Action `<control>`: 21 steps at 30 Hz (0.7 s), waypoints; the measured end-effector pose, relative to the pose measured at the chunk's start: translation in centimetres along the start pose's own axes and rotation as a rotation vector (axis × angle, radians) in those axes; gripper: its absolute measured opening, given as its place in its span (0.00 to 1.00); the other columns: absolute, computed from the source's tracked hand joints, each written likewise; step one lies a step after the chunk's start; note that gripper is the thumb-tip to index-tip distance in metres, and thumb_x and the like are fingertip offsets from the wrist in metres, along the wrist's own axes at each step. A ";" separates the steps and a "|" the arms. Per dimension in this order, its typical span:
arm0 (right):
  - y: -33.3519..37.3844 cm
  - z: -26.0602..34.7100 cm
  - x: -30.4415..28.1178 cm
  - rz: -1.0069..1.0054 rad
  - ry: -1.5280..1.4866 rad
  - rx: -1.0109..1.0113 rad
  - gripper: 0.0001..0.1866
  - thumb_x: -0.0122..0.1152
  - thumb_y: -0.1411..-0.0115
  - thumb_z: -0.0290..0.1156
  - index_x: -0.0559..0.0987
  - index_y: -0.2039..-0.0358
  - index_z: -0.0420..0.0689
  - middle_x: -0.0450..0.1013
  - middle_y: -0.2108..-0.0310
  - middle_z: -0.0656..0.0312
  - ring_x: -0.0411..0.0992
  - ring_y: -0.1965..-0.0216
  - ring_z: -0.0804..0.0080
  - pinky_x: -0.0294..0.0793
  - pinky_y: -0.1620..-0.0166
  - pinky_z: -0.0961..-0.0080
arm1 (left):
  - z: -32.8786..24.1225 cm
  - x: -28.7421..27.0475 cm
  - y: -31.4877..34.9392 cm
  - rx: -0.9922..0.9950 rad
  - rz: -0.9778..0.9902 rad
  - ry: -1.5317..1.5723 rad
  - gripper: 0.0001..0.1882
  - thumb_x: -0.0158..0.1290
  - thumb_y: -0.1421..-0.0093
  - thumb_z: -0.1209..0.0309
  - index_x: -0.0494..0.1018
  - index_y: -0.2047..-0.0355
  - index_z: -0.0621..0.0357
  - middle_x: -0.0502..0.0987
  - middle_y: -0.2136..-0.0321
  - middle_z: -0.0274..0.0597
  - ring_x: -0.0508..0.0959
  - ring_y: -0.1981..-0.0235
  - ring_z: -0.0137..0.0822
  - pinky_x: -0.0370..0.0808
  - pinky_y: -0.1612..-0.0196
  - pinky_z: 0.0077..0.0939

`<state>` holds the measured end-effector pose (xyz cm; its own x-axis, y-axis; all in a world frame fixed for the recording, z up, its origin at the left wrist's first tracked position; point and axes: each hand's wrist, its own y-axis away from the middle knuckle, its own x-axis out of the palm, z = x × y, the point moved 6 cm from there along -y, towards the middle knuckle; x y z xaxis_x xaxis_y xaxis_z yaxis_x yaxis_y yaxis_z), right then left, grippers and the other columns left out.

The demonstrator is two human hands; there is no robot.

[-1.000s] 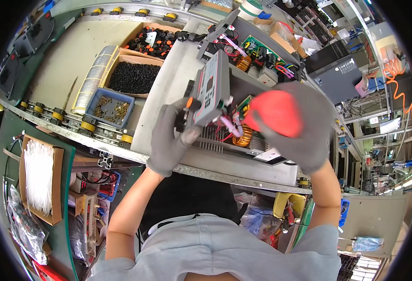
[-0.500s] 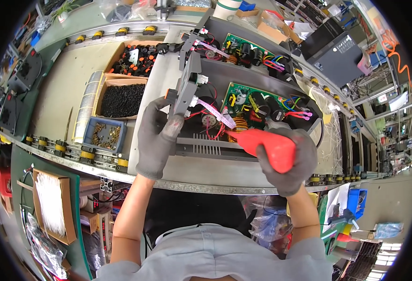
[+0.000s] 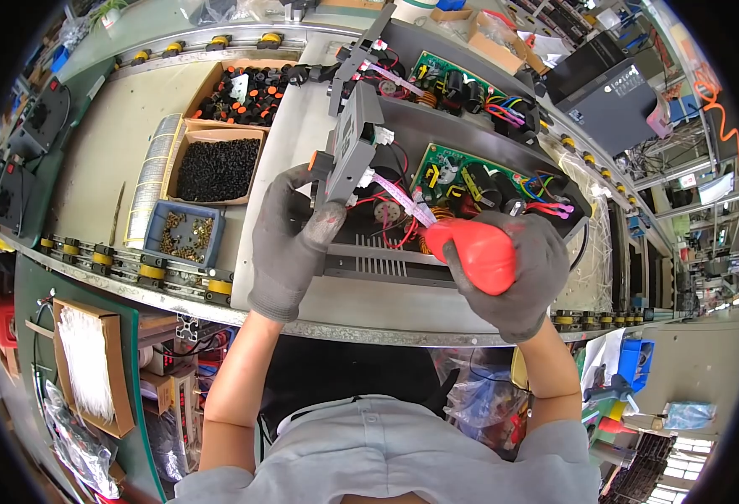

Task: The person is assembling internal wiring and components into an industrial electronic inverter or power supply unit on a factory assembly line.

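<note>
My left hand (image 3: 289,248), in a dark grey glove, grips the lower left end of a small grey panel (image 3: 354,147) with an orange part on its outer side. The panel stands tilted at the left end of an open grey metal housing (image 3: 361,273). A pale ribbon cable (image 3: 396,191) and red wires run from the panel into the housing. Inside lies a green circuit board (image 3: 433,158). My gloved right hand (image 3: 533,273) is closed around a red squeeze bottle (image 3: 485,259) with a tapered end. That end points at the ribbon cable; whether they touch, I cannot tell.
A second open housing (image 3: 487,50) stands just behind. To the left are a box of black and orange parts (image 3: 239,97), a box of small black pieces (image 3: 218,168) and a blue bin of brass-coloured pieces (image 3: 186,237). Roller rails (image 3: 152,270) edge the bench.
The bottle's tapered end has moved up and right, from the red wires toward the ribbon cable. The panel in my left hand has shifted slightly right and turned.
</note>
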<state>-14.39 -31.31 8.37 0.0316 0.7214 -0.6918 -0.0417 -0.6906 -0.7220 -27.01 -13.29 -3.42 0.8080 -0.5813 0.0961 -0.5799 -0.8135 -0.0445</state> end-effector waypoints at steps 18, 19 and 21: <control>3.5 1.1 -2.8 -0.180 -0.453 0.330 0.30 0.77 0.57 0.31 0.72 0.55 0.38 0.76 0.67 0.57 0.75 0.71 0.68 0.75 0.66 0.73 | -0.2 -0.2 -0.3 0.004 0.074 0.003 0.31 0.61 0.43 0.54 0.68 0.45 0.58 0.71 0.73 0.31 0.70 0.70 0.22 0.69 0.63 0.20; 3.3 1.4 -1.8 -0.161 -0.391 0.288 0.28 0.76 0.55 0.32 0.72 0.56 0.38 0.76 0.66 0.56 0.75 0.69 0.67 0.75 0.64 0.72 | -0.3 -0.2 -0.4 0.017 0.076 -0.007 0.31 0.61 0.43 0.54 0.68 0.45 0.59 0.71 0.73 0.31 0.70 0.70 0.22 0.69 0.63 0.20; 2.7 1.7 -0.1 -0.231 -0.349 0.258 0.27 0.77 0.56 0.32 0.73 0.57 0.39 0.76 0.67 0.58 0.74 0.69 0.66 0.74 0.65 0.71 | -0.5 -0.1 -0.4 0.034 0.075 -0.021 0.31 0.60 0.42 0.55 0.67 0.44 0.59 0.71 0.73 0.31 0.70 0.70 0.22 0.69 0.63 0.20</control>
<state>-16.20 -33.21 6.51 -0.2651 0.8591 -0.4379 -0.3209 -0.5068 -0.8001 -26.86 -12.88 -2.96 0.7648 -0.6404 0.0705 -0.6351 -0.7678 -0.0843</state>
